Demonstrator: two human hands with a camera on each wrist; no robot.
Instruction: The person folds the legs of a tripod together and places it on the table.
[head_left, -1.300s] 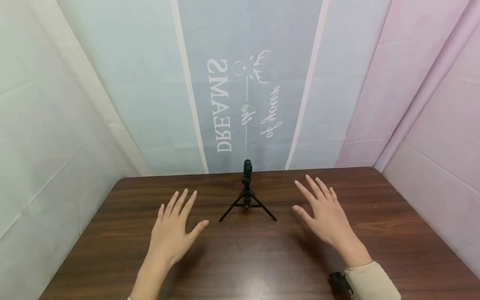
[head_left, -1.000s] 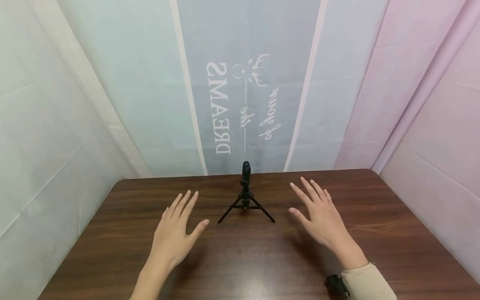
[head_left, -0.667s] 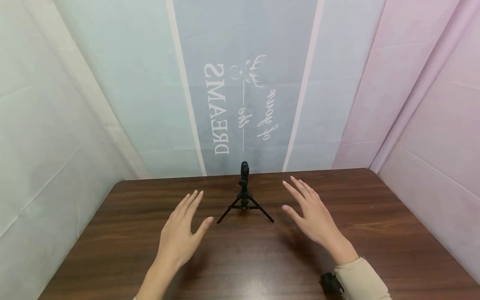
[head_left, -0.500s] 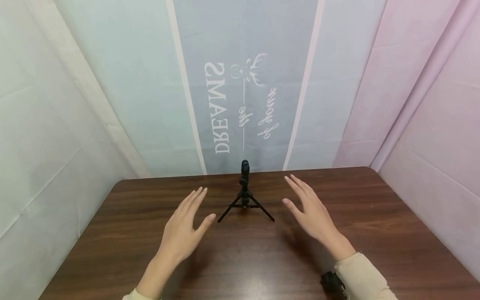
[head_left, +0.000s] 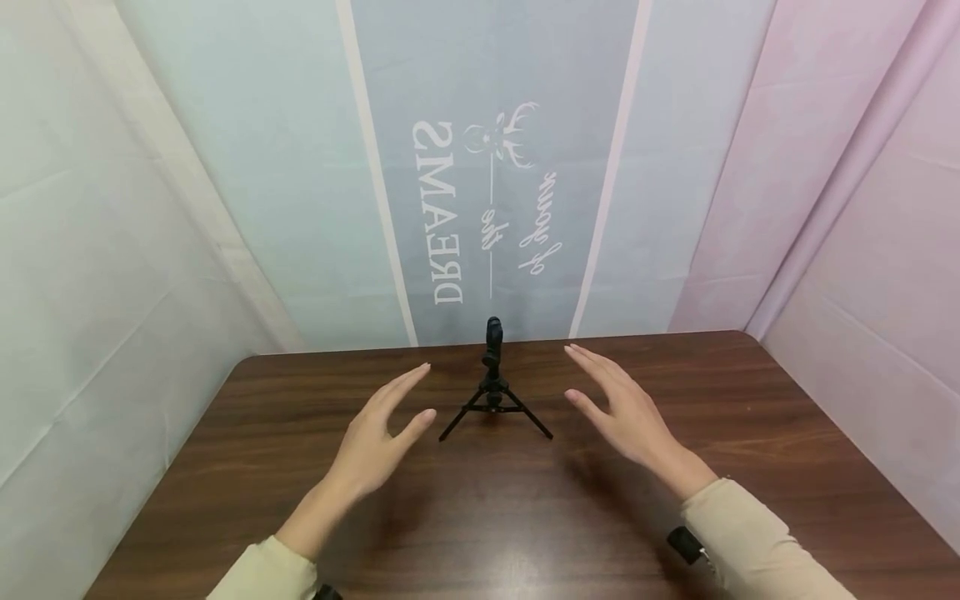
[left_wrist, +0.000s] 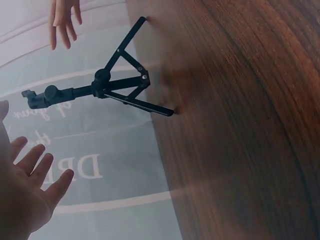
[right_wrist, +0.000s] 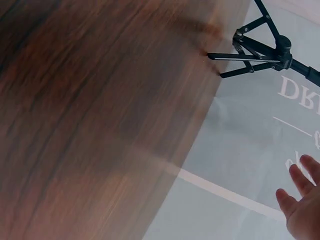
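One left hand (head_left: 371,446) and one right hand (head_left: 628,421), fingers loosely extended and holding nothing, flank a black tripod (head_left: 493,388) upright on the table (head_left: 487,517); probably light and stiff, best gripped by its central stem (left_wrist: 83,91).

Mirrored white "DREAMS" (head_left: 438,212), "the" (head_left: 491,231) and, in loose script, probably "of your" (head_left: 540,223) on the blue-grey backdrop (head_left: 573,125)

Left hand (head_left: 377,443) and right hand (head_left: 628,418) flank a tripod (head_left: 492,386) on the table (head_left: 487,508).
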